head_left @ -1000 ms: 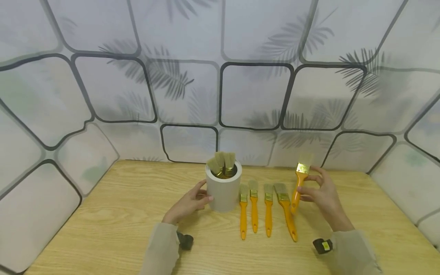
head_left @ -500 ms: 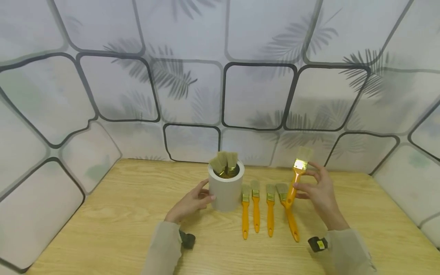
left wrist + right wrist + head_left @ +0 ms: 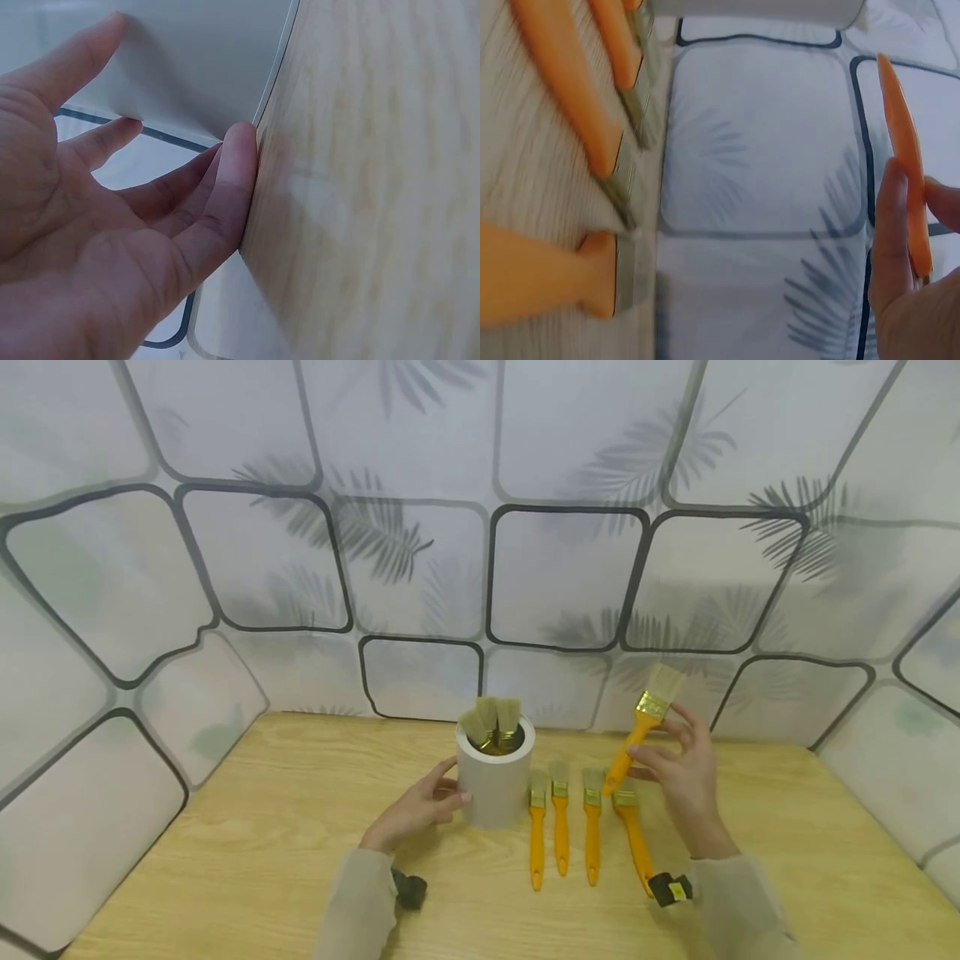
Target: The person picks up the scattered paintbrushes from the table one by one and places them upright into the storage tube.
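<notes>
My left hand [image 3: 412, 814] rests its spread fingertips against the side of a white cylindrical pot [image 3: 491, 793], which stands upright on the table. In the left wrist view the thumb and fingers [image 3: 240, 165] are loosely bent along the pot's wall, low by the table. Three or so paintbrushes [image 3: 491, 722] stand in the pot, bristles up. With my right hand [image 3: 690, 777] I pinch the orange handle of another paintbrush [image 3: 628, 756] between thumb and fingers, above the table. Its bristles point up and to the right, and its handle end slants down to the left.
Right of the pot, several paintbrushes lie in a row, bristles toward the back: the nearest brush [image 3: 537, 843] beside the pot, the farthest brush [image 3: 636, 839] under my right hand. The wooden table [image 3: 262, 860] meets a patterned wall covering [image 3: 420, 677] behind and at both sides.
My right hand has carried the paintbrush left and slightly up, tilting it more so its handle end swings left over the lying brushes. My left hand stays at the pot.
</notes>
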The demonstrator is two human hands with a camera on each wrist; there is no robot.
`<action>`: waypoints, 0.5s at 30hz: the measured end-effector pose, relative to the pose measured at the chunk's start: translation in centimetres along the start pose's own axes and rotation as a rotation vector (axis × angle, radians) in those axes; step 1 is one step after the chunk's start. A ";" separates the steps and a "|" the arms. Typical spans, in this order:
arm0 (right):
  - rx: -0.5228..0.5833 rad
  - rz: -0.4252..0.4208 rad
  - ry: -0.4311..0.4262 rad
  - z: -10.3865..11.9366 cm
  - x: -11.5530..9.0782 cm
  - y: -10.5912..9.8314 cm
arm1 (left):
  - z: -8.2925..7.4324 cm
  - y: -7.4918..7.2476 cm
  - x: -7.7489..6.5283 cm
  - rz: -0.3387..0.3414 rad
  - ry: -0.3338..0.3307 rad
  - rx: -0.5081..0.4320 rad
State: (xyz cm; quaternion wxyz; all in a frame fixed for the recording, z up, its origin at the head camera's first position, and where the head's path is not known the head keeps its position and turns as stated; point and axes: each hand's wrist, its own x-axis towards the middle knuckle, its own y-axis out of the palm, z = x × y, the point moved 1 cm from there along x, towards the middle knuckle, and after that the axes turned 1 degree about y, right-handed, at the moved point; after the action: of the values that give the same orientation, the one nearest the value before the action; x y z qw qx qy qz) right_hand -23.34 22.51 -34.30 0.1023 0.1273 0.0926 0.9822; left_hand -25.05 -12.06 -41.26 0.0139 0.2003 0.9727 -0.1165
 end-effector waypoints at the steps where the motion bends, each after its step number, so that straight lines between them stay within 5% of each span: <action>1: 0.012 -0.028 0.000 0.1 0.0 0.4 | 0.0 0.0 0.0 0.003 0.005 0.001; 7: 0.110 -0.146 -0.045 0.4 0.0 2.4 | -0.4 -0.1 0.1 0.001 0.013 0.010; 15: 0.180 -0.164 -0.116 0.3 -0.4 4.5 | -0.1 0.1 -0.1 0.004 0.006 0.013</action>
State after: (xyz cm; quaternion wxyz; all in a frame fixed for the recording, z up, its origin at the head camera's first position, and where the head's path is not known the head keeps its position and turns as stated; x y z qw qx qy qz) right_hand -23.72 18.15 -33.14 0.1758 0.1848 0.1845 0.9492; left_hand -24.93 -12.01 -41.17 0.0100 0.2025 0.9716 -0.1222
